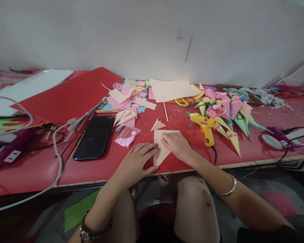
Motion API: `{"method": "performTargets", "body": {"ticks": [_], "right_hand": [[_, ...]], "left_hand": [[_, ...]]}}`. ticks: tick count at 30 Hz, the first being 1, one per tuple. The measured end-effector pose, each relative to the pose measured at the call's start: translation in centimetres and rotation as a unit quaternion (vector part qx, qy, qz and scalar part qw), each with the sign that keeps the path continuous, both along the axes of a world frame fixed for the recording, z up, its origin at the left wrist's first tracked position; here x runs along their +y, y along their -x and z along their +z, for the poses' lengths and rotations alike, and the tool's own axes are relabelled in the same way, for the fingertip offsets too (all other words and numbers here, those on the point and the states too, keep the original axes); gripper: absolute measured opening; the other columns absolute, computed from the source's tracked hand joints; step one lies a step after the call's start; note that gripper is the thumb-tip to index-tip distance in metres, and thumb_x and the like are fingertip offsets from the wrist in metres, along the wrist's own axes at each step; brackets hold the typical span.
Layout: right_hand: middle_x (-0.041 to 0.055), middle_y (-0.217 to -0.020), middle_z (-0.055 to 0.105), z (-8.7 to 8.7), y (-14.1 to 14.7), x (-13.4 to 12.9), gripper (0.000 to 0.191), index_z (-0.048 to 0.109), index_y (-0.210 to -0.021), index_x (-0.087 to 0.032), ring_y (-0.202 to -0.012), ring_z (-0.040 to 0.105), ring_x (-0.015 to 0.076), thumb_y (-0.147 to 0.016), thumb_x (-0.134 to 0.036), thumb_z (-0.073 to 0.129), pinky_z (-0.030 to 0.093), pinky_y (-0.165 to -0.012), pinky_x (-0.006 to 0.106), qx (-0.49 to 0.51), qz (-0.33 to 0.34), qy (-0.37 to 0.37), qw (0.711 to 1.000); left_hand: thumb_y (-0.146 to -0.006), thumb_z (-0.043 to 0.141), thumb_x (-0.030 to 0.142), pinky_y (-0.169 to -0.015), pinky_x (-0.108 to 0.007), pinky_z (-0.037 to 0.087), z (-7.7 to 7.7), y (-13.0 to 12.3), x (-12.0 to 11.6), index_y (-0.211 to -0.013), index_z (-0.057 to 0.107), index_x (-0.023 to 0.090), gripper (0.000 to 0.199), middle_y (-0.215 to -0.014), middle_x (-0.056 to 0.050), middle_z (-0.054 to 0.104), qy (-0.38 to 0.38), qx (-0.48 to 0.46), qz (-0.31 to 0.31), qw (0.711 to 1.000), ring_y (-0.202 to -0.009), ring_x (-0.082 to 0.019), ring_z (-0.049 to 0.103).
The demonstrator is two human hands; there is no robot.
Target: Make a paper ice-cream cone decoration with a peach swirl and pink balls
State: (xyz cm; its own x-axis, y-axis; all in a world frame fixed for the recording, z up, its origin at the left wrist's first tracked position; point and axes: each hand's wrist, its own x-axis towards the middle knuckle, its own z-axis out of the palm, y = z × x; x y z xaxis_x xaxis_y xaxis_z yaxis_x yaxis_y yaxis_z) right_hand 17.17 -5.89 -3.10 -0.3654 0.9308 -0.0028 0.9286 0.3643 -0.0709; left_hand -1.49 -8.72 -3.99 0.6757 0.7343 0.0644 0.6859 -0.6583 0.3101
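Note:
A folded piece of cream paper (160,156) lies flat near the table's front edge, its lower right side slanting. My left hand (139,158) rests at its left edge with fingers stretched and thumb apart, the tips touching the paper. My right hand (177,143) presses on the upper right part, its fingers bent and close together, covering some of the sheet. Just beyond the paper lies a small folded cream triangle (158,125). A thin pale stick (165,108) lies behind that.
A yellow glue gun (206,129) stands to the right, before several decorated paper cones (234,141). Left are a black phone (94,137), a clear packet (128,136) and paper scraps (126,92). Yellow-handled scissors (181,102) lie partly beneath a large cream sheet (169,88). A white cable (56,141) crosses the table.

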Motion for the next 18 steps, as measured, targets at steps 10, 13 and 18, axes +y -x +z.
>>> {"method": "performTargets", "body": {"ticks": [10,13,18], "right_hand": [[0.005,-0.083,0.067,0.29,-0.1,-0.12,0.021,0.056,-0.086,-0.018,-0.079,0.06,0.0164,-0.089,-0.028,0.038,0.032,-0.066,0.026,0.02,0.001,-0.004,1.0],[0.0041,-0.082,0.067,0.28,-0.17,-0.17,0.021,0.056,-0.086,-0.018,-0.077,0.06,0.0155,-0.089,-0.029,0.038,0.032,-0.065,0.026,0.029,0.005,-0.006,1.0],[0.0044,-0.087,0.065,0.09,-0.38,-0.14,0.021,0.056,-0.085,-0.019,-0.086,0.057,0.0156,-0.088,-0.032,0.04,0.032,-0.072,0.026,0.046,0.01,-0.018,0.999]], "left_hand": [[-0.082,0.041,0.046,-0.101,-0.039,0.03,0.21,0.37,-0.29,-0.13,0.037,0.028,0.051,-0.137,0.001,0.039,0.002,0.014,-0.007,1.0,-0.122,-0.022,0.034],[-0.082,0.04,0.047,-0.101,-0.039,0.03,0.24,0.44,-0.19,-0.13,0.036,0.029,0.051,-0.138,0.001,0.037,0.004,0.013,-0.012,1.0,-0.123,-0.022,0.033],[-0.082,0.039,0.05,-0.103,-0.041,0.027,0.54,0.6,-0.07,-0.132,0.033,0.03,0.053,-0.14,0.002,0.034,0.008,0.023,-0.025,0.999,-0.126,-0.022,0.03]]}}
